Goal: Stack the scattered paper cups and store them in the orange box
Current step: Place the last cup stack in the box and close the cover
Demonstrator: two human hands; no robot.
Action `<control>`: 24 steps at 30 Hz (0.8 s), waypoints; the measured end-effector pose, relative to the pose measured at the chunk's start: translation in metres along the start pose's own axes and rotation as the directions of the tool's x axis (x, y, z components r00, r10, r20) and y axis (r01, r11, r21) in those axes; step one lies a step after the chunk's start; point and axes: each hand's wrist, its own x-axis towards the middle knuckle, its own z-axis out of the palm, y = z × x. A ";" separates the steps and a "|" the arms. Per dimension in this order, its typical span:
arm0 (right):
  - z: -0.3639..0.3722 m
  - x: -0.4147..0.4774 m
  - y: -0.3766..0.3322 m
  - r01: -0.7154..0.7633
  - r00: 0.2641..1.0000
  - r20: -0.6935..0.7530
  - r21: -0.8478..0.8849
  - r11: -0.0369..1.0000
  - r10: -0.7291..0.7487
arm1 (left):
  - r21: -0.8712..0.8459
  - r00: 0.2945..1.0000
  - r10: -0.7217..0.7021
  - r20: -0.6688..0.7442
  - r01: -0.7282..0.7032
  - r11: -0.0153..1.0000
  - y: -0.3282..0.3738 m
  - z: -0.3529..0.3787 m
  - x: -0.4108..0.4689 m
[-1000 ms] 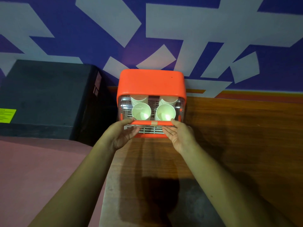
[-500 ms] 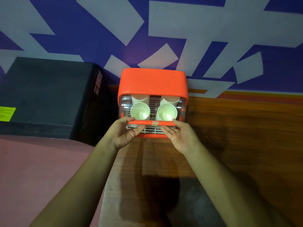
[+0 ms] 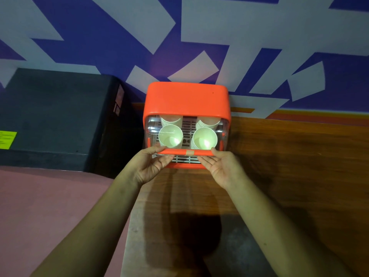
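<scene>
Cups (image 3: 170, 135) sit stacked inside the orange box (image 3: 186, 96) at the desk's (image 3: 299, 166) back edge; left hand (image 3: 148, 166) and right hand (image 3: 223, 168) pinch the lid's orange bar (image 3: 187, 151), seemingly to shut it evenly.

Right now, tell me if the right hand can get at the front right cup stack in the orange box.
Probably not: the clear door sits across the front right cup stack, and the right hand grips its orange handle bar outside.

Orange box (image 3: 185, 97), white cups (image 3: 170, 136), blue-white wall (image 3: 119, 37).
</scene>
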 end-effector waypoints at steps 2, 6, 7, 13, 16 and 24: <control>-0.001 0.001 -0.001 -0.007 1.000 0.004 -0.001 1.000 0.007 | 0.004 1.000 0.001 -0.003 -0.001 1.000 0.000 0.000 0.001; -0.002 0.003 -0.004 -0.013 1.000 -0.008 -0.010 1.000 0.013 | 0.023 1.000 -0.006 -0.007 0.006 1.000 0.001 -0.003 0.003; -0.002 0.004 -0.004 -0.014 1.000 -0.010 -0.015 1.000 0.014 | 0.027 1.000 -0.010 -0.004 0.010 1.000 0.002 -0.004 0.004; -0.005 0.006 -0.003 -0.016 1.000 -0.009 -0.034 0.999 0.015 | 0.069 0.999 -0.035 -0.003 0.035 0.997 0.007 -0.004 0.004; -0.008 0.007 -0.003 -0.021 1.000 -0.024 -0.121 0.992 0.018 | 0.135 0.998 -0.061 -0.001 0.061 0.989 0.009 -0.005 0.003; -0.010 0.009 0.002 -0.027 0.998 -0.056 -0.044 0.999 0.025 | 0.178 0.996 -0.085 0.027 0.079 0.981 0.008 -0.008 0.002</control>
